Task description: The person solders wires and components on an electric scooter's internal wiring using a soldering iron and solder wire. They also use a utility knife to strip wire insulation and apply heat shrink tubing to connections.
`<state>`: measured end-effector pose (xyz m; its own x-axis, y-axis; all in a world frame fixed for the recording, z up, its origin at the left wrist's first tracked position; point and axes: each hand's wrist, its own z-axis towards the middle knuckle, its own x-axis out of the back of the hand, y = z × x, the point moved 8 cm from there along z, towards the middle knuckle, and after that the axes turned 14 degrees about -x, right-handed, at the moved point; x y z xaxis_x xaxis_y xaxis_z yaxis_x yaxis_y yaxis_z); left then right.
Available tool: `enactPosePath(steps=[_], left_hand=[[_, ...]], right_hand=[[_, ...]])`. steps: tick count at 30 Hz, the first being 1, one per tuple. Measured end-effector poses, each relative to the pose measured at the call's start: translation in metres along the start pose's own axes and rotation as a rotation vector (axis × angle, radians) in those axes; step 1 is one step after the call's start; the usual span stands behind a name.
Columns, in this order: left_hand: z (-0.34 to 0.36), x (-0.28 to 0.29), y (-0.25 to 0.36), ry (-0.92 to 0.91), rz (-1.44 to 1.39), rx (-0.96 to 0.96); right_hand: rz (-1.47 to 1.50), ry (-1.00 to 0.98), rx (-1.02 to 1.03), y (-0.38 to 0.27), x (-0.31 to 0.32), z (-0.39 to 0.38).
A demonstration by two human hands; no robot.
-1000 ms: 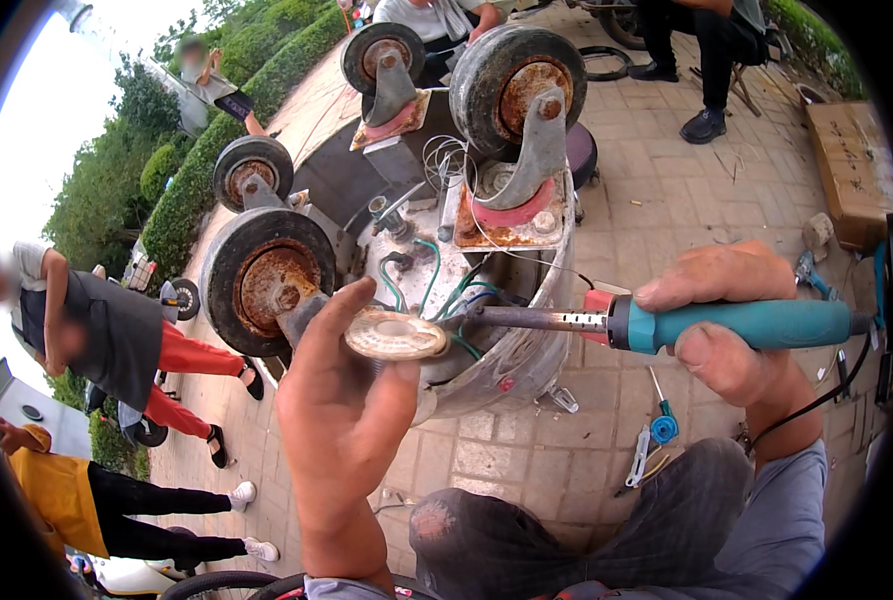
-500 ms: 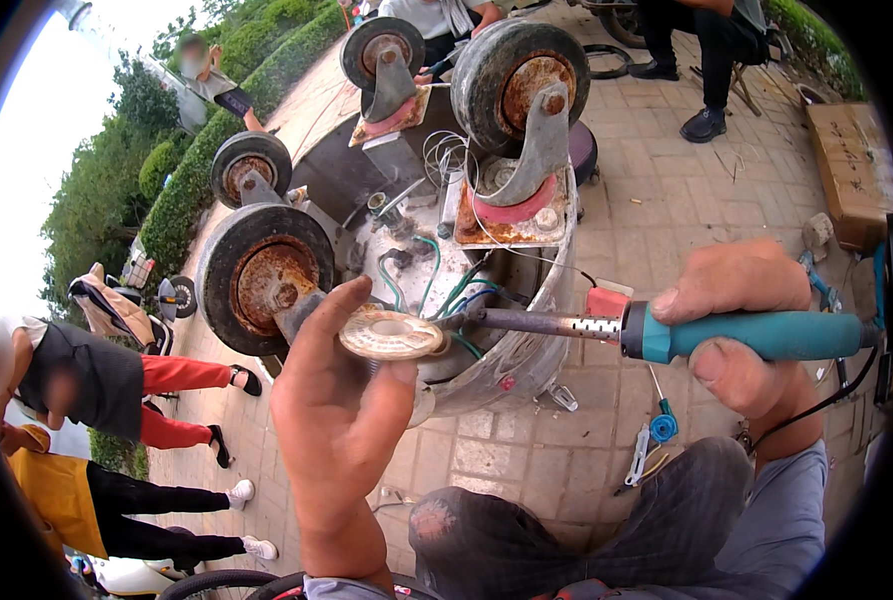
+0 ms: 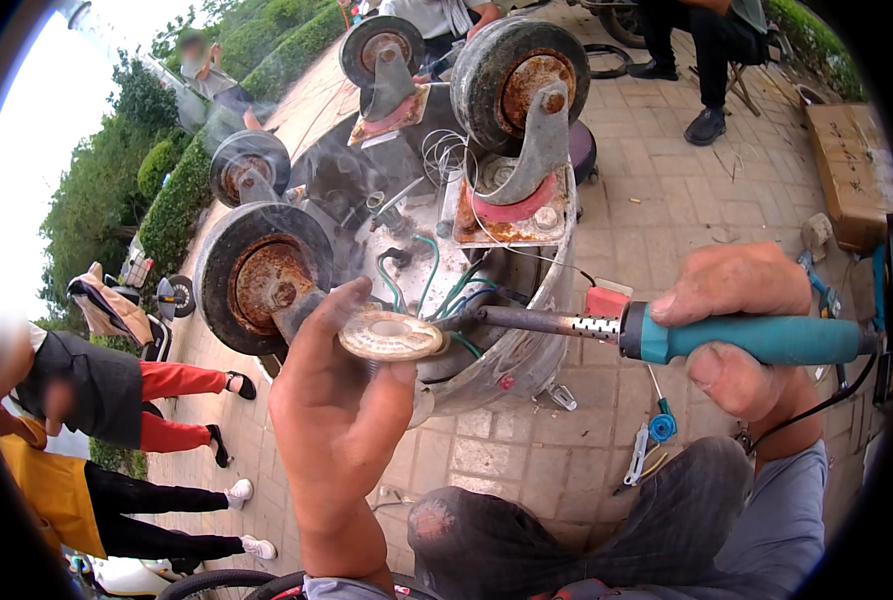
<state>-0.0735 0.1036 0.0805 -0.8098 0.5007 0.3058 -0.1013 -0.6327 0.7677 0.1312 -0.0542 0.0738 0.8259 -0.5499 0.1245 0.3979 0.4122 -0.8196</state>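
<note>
My left hand (image 3: 331, 430) is closed on a small round pale tin (image 3: 391, 338), thumb below and fingers behind its rim. In my right hand (image 3: 751, 290) is a soldering iron (image 3: 766, 338) with a teal handle and a dark metal barrel pointing left. Its tip reaches the right edge of the tin, and thin smoke drifts up and left from there. Green and blue wires (image 3: 456, 290) lie behind, inside an upturned round metal base (image 3: 536, 345). A loose coil of thin solder-like wire (image 3: 446, 155) hangs by the base's middle.
Rusty caster wheels (image 3: 266, 275) stick up from the base. A screwdriver-like teal tool (image 3: 661, 425) and pliers-like white tool (image 3: 636, 458) lie on the paving. A cardboard box (image 3: 851, 175) stands at right. A seated person (image 3: 706, 60) is at the far side; other people stand at left.
Smoke now rises around the tin and drifts over the wheels at left. Both hands, the tin and the iron have hardly moved.
</note>
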Motion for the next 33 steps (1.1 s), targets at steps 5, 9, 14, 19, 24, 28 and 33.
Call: enactPosePath(steps=[5,9,14,19,24,28,33], left_hand=[[0.001,-0.005,0.001,-0.025,0.003,0.002],[0.000,0.000,-0.003,-0.033,0.060,-0.018],[0.002,0.000,-0.003,-0.019,0.128,-0.048],[0.002,0.000,-0.004,-0.002,0.081,-0.064],[0.002,-0.001,-0.003,-0.012,0.128,-0.057],[0.005,-0.006,0.000,0.019,0.122,-0.088],[-0.005,0.007,-0.021,0.020,0.076,-0.044]], right_hand=[[-0.016,0.017,-0.015,0.002,0.006,-0.001],[-0.066,-0.103,-0.027,-0.006,0.000,0.005],[-0.065,-0.081,0.012,-0.002,0.001,0.003],[-0.065,-0.026,0.014,0.004,0.001,0.001],[-0.076,-0.006,0.021,0.004,0.007,-0.002],[-0.043,-0.001,-0.007,0.008,0.011,0.000],[-0.125,-0.043,0.037,0.023,-0.006,0.002]])
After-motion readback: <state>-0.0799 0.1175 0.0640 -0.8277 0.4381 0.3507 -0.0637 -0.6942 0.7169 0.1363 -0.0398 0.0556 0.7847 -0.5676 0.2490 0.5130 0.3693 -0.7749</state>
